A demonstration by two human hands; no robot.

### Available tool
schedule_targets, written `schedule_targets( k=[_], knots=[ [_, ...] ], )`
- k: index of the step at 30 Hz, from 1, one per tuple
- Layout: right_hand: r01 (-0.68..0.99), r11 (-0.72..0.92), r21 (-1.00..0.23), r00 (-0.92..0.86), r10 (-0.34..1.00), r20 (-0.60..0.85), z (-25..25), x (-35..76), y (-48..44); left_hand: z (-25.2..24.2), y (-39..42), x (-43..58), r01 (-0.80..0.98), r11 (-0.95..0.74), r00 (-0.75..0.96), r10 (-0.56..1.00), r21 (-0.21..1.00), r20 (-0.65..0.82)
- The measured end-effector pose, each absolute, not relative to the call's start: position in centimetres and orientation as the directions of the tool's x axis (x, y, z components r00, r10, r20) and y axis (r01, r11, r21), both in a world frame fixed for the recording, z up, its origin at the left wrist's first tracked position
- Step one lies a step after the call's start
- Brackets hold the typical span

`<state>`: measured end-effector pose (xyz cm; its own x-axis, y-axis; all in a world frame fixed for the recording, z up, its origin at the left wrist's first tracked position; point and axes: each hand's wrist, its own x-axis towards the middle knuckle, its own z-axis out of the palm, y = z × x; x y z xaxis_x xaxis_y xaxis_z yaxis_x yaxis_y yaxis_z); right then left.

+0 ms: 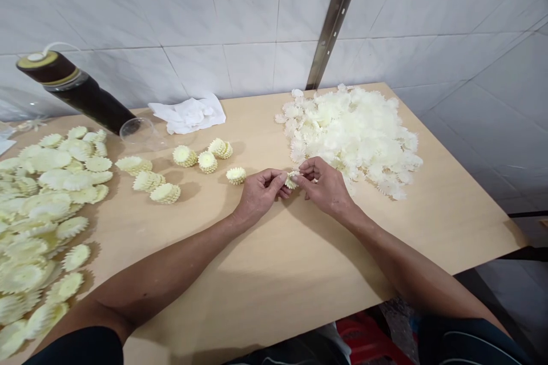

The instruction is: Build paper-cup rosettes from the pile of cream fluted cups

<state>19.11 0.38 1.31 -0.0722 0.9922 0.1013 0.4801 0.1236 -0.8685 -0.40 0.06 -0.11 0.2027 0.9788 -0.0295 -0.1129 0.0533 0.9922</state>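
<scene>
- Pinching a small cream toothed flower piece [291, 180] at their fingertips, the left hand [259, 194] and right hand [325, 187] meet low over the wooden table [274, 274], both closed on it.
- Just beyond the right hand lies a loose pile of white pieces [359, 137].
- Left of the left hand, near it, sits a small stacked cluster [236, 175].

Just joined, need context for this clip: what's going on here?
A person pinches a small cream fringed flower piece between left hand and right hand, over the wooden table. A heap of loose white pieces lies beyond the right hand. Small stacked flowers sit beside the left hand, and many more are spread at the table's left end.
</scene>
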Motion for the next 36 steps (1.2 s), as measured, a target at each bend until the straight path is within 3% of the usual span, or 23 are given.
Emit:
schedule_targets(
  k=[3, 5, 16, 19, 22, 26, 31, 36],
  knots=[
    [0.625, 0.288, -0.726, -0.052, 0.943, 0.33, 1.3, 18.9, 0.2, 0.2, 0.2, -0.5, -0.136, 0.092, 0.214, 0.975, 0.987, -0.061],
    [0.641, 0.365, -0.675, -0.108, 0.913, 0.392, 1.4, 18.8, 0.1, 0.3, 0.3, -0.5, -0.141, 0.105, 0.216, 0.974, 0.984, -0.073],
    [0.582, 0.4, -0.707, -0.107, 0.9, 0.422, 1.3, 18.5, 0.1, 0.1, 0.7, -0.6, -0.204, 0.188, 0.226, 0.964, 0.961, -0.14],
    [0.553, 0.356, -0.753, -0.102, 0.926, 0.363, 1.4, 18.6, 0.0, -0.2, 0.8, -0.6, -0.2, 0.176, 0.206, 0.969, 0.964, -0.134],
    [0.429, 0.225, -0.875, -0.082, 0.974, 0.211, 1.8, 18.7, 0.1, -0.6, 1.0, -0.6, -0.191, 0.17, 0.181, 0.974, 0.967, -0.136],
    [0.137, 0.065, -0.988, -0.098, 0.994, 0.052, 2.4, 18.9, 0.3, -0.8, 1.0, -0.6, -0.218, 0.161, 0.169, 0.978, 0.963, -0.125],
    [-0.163, 0.039, -0.986, -0.077, 0.996, 0.052, 3.3, 19.8, 1.0, -0.7, 1.0, -0.5, -0.237, 0.148, 0.147, 0.982, 0.96, -0.115],
    [-0.226, 0.054, -0.973, -0.072, 0.995, 0.072, 4.5, 20.5, 1.1, -0.5, 0.8, -0.4, -0.251, 0.162, 0.176, 0.977, 0.954, -0.119]
  ],
)
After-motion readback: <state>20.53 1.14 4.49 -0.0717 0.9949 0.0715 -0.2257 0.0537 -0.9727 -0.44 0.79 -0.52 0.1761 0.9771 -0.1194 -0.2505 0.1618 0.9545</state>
